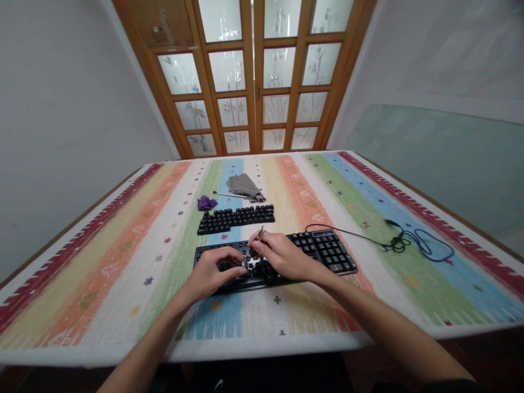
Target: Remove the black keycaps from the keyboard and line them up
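A black keyboard [333, 252] lies across the striped cloth in front of me. Part of its left half has keycaps off, and a pale patch shows between my hands. My left hand [213, 271] rests over the left end, thumb and forefinger curled together; what is between them, if anything, is unclear. My right hand [284, 255] pinches a small, thin brownish tool [261, 233] above the uncovered patch; its lower end is partly hidden by the fingers. Just beyond the keyboard, several loose black keycaps [236, 219] sit grouped in rows.
Behind the keycaps lie a crumpled purple cloth [207, 203], a thin brush-like stick [226, 194] and a grey cloth item [246, 187]. The keyboard's cable [395, 242] runs right into a loose coil. A striped tablecloth [135, 273] covers the table; wooden-framed glass doors [252, 109] stand behind.
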A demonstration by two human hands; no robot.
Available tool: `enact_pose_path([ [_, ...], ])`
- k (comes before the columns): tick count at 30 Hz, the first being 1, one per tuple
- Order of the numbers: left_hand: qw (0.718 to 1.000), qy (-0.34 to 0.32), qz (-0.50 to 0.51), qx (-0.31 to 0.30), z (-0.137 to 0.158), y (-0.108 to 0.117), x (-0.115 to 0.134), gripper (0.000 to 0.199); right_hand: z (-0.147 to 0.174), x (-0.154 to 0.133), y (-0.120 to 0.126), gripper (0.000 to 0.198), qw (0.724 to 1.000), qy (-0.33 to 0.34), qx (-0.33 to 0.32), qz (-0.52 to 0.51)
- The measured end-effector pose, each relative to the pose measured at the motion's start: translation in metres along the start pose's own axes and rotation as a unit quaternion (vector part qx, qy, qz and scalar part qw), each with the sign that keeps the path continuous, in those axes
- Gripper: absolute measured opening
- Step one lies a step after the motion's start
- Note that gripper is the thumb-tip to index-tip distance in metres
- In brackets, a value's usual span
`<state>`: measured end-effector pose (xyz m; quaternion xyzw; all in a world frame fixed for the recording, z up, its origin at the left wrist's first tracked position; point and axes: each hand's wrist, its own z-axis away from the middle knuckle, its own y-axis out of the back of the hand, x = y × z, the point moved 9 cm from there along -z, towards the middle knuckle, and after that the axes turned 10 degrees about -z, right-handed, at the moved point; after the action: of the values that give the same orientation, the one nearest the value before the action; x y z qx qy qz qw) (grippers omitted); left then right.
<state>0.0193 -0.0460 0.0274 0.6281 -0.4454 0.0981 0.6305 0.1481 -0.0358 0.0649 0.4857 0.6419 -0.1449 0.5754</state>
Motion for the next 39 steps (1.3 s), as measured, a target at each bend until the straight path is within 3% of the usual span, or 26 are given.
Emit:
enact_pose_path([
  [4,0.994,-0.084,-0.074,-0.017,-0.006,0.008,0.018,0.014,0.000,-0.001,-0.002,0.025,1.000,0.009,-0.005,0.030],
  [8,0.986,-0.123,-0.106,-0.041,-0.014,0.017,0.024,0.015,0.000,-0.001,0.002,0.025,0.999,0.001,0.008,0.038],
  [14,0.972,-0.120,-0.190,0.067,-0.046,0.039,-0.010,0.018,0.004,0.001,0.010,0.024,0.999,-0.003,0.029,0.030],
  [21,0.943,-0.145,-0.300,0.025,-0.075,0.016,-0.048,0.009,0.008,0.002,0.012,0.025,0.999,-0.006,0.030,0.032],
  [39,0.930,-0.157,-0.332,0.022,-0.080,0.014,-0.047,0.010,0.009,0.001,0.011,0.024,0.999,-0.009,0.020,0.039],
])
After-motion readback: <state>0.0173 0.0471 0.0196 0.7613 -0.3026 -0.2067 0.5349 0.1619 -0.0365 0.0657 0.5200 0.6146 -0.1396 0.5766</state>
